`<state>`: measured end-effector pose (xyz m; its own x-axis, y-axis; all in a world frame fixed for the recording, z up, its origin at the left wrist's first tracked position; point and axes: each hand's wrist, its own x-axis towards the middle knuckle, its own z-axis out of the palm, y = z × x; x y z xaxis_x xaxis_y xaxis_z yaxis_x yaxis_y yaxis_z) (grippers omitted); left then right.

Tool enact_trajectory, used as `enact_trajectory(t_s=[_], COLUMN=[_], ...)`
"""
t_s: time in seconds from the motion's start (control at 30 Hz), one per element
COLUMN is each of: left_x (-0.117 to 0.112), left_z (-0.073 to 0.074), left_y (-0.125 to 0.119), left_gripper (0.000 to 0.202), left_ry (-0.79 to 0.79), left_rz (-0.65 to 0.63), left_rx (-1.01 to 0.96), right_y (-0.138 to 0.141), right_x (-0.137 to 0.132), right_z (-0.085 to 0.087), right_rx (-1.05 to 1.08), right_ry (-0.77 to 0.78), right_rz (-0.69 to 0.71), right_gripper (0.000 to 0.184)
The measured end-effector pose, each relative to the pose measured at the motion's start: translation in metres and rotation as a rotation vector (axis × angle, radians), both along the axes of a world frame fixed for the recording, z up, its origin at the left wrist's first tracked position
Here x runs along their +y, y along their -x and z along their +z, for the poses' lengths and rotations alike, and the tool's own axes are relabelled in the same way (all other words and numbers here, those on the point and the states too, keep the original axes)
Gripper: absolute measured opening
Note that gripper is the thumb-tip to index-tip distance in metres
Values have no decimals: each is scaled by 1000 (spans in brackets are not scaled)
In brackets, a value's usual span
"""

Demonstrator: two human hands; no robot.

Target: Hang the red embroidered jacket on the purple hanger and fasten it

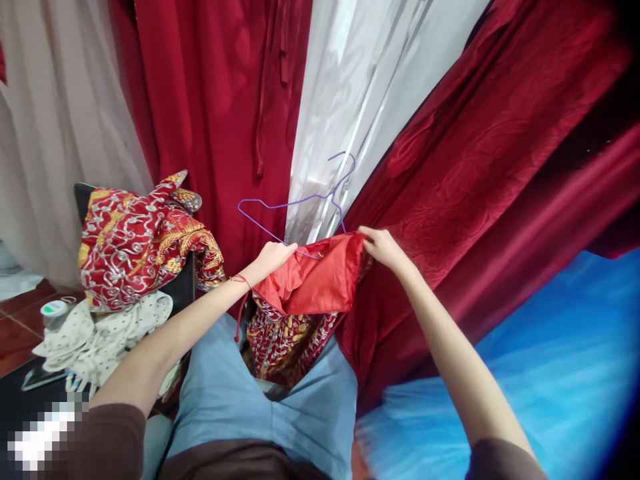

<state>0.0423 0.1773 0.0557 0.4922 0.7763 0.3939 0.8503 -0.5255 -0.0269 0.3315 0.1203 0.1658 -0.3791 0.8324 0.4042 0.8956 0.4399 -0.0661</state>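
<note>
Between my knees hangs a red garment (320, 283) with a plain satin lining on top and gold and silver embroidery (287, 337) below. My left hand (277, 257) pinches its upper left edge, close to the lower bar of a purple wire hanger (300, 201). At the upper right corner, my right hand (383, 247) grips the cloth with closed fingers. The hanger's right arm drops into the garment's opening, and its hook points up and away from me. Part of the hanger is hidden by the cloth.
On the left, a folded embroidered red cloth (133, 250) lies over a black chair. Beside it are a white dotted cloth (107, 337), a small round container (54, 312) and a phone (45, 377). Red drapes (215, 100) hang ahead; blue tulle (550, 347) spreads at right.
</note>
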Motion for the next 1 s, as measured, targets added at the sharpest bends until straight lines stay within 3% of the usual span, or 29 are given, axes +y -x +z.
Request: enact_trajectory(t_s=[0.1,0.2,0.3,0.37,0.47,0.57,0.63,0.73,0.8,0.87,0.93,1.0], left_x=[0,0,-6,-14,-32,-49,-59,-66,-63,-52,-33,-11], left_z=[-7,-9,-13,-23,-54,-98,-126,-150,-150,-136,-107,-70], left_y=[1,5,9,12,20,31,36,40,41,46,55,67], left_gripper=[36,41,48,54,59,64,66,45,37,42,42,37], left_ry=[2,-11,-34,-58,-104,-80,104,466,567,550,474,364], left_rz=[58,117,176,179,84,32,114,235,247,238,230,226], left_rx=[3,12,-23,-74,-214,-462,-649,-832,-886,-935,-994,-1039], right_y=[29,46,53,54,51,47,46,45,44,42,39,36], right_x=[8,14,13,10,7,5,3,1,-1,-1,-2,-2], right_z=[-2,-21,-40,-47,-48,-44,-41,-40,-40,-39,-38,-36], right_rx=[35,156,343,427,379,164,38,-65,-94,-117,-142,-165], right_ry=[-72,-37,-19,-20,-15,9,31,57,64,53,25,-2], right_rz=[-56,48,156,142,63,-84,-200,-274,-281,-297,-322,-335], right_gripper=[16,11,24,37,46,35,31,30,30,29,30,33])
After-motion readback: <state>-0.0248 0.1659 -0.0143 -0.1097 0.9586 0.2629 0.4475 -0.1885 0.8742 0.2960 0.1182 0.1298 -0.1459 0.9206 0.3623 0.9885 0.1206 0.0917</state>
